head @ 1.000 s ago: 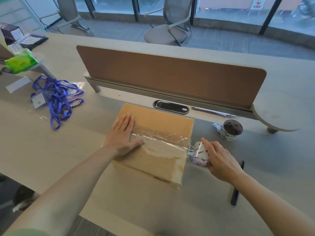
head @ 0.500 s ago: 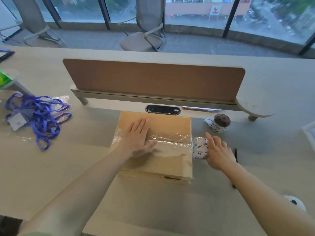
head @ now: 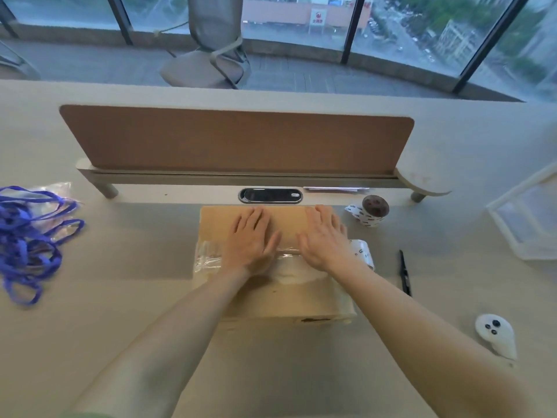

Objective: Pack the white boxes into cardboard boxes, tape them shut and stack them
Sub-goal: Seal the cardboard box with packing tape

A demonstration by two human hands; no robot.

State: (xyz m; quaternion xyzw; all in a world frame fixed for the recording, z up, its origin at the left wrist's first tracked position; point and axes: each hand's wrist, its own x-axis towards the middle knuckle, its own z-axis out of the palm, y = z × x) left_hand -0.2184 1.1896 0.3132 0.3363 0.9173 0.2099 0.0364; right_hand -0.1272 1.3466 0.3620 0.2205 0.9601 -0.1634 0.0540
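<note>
The box sits just before the screen, left hand and right hand flat on it, fingers straight, gripping nothing; best smooth the tape outward firmly to press out wrinkles.

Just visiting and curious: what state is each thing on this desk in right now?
Box: closed, clear tape across top.
Left hand: open, flat on box.
Right hand: open, flat on box.
Near roll: lying beside box.
Far roll: standing on end.
Pen: lying on desk.
</note>
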